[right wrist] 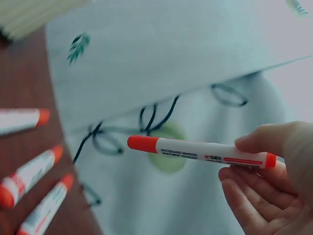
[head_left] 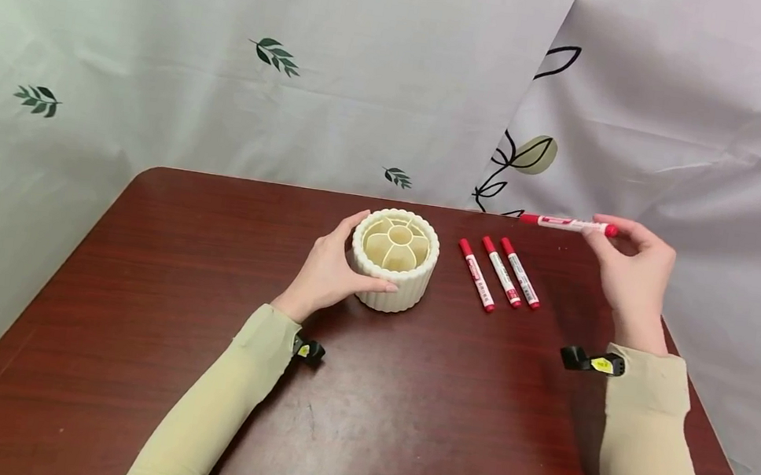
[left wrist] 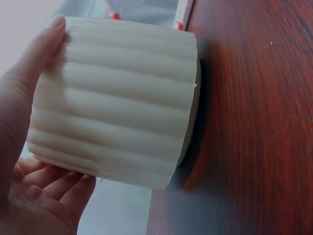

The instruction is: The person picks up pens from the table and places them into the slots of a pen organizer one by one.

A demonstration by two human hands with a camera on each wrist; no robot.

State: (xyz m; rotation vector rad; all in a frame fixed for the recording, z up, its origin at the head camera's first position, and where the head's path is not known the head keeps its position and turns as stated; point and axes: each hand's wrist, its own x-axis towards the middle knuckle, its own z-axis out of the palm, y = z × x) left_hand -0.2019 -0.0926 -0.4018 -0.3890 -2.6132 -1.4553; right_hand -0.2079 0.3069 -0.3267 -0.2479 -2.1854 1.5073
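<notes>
A cream, ribbed round pen holder stands on the table, its top divided into several compartments around a central ring. My left hand grips its left side, the thumb across the front and the fingers behind; the left wrist view shows the ribbed wall between them. Raised above the table's right side, my right hand pinches a red-capped whiteboard marker near its tail end. The marker lies about level, its cap pointing left, as the right wrist view also shows.
Three more red-and-white markers, the left one, the middle one and the right one, lie side by side right of the holder. A white leaf-patterned curtain hangs behind the dark red wooden table.
</notes>
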